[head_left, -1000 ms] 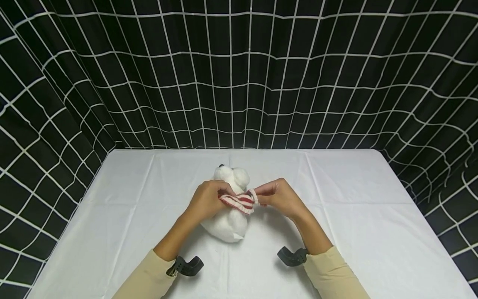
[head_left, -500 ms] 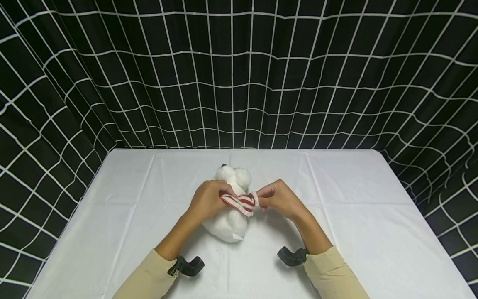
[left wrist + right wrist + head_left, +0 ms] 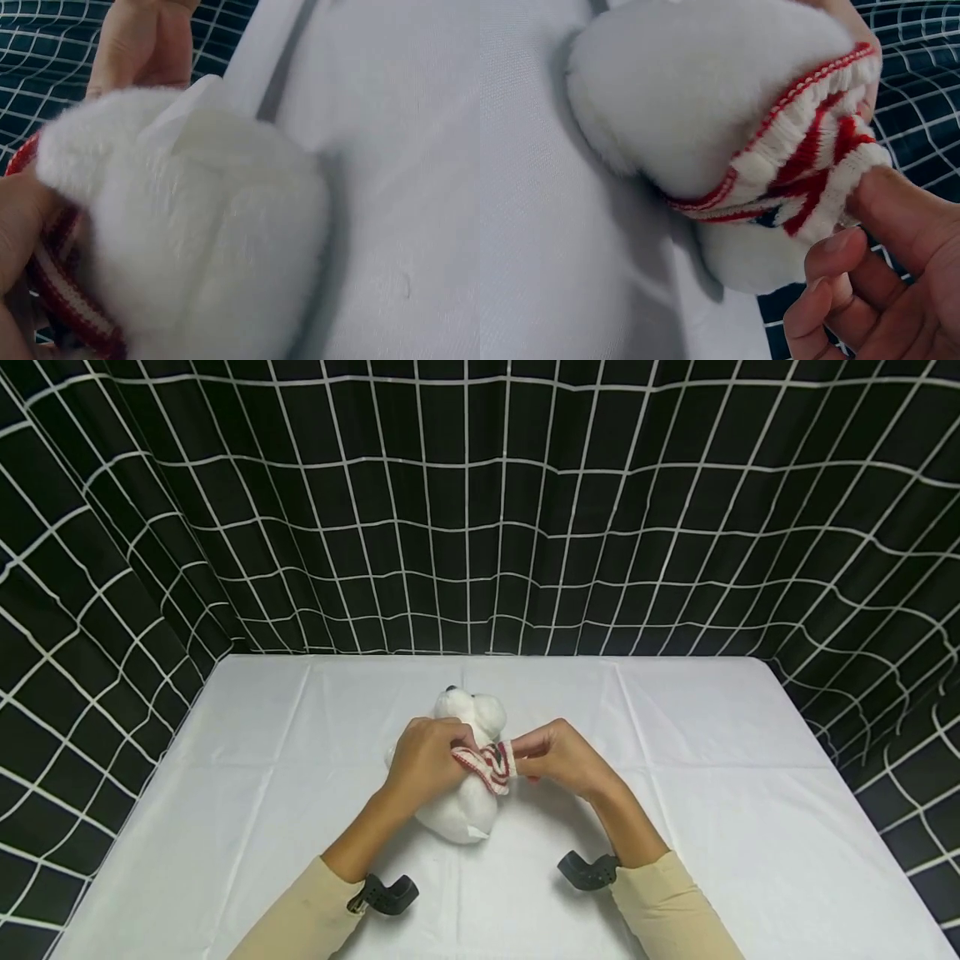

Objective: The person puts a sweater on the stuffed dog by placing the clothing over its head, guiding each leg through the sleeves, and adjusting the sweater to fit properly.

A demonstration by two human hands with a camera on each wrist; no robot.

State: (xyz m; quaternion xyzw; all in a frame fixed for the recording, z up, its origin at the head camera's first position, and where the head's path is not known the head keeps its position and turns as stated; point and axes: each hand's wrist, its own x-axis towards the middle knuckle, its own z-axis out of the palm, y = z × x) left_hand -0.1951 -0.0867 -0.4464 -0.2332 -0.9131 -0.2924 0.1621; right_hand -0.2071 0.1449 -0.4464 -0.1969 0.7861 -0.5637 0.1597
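Observation:
A white plush bear (image 3: 455, 817) lies on the white tablecloth, its black nose pointing toward the far edge. Around its upper body sits a small knitted sweater (image 3: 489, 767) with red and white stripes, bunched between the two hands. My left hand (image 3: 426, 758) covers the bear's left side and pinches the sweater's red-trimmed edge. On the other side my right hand (image 3: 564, 762) holds the white cuff (image 3: 866, 169) of a sleeve between thumb and fingers. In the left wrist view the bear's furry body (image 3: 202, 240) hides most of the sweater.
A white cloth (image 3: 712, 827) with fold creases covers the table. Black curtains (image 3: 480, 510) with a white grid stand behind and on both sides. Dark curved camera mounts (image 3: 588, 870) stick out from both wrists above the cloth.
My left hand has shifted slightly right, bunching the sweater more toward the sleeve. The right hand stays nearly in place with the cuff, and the bear's head has moved slightly right.

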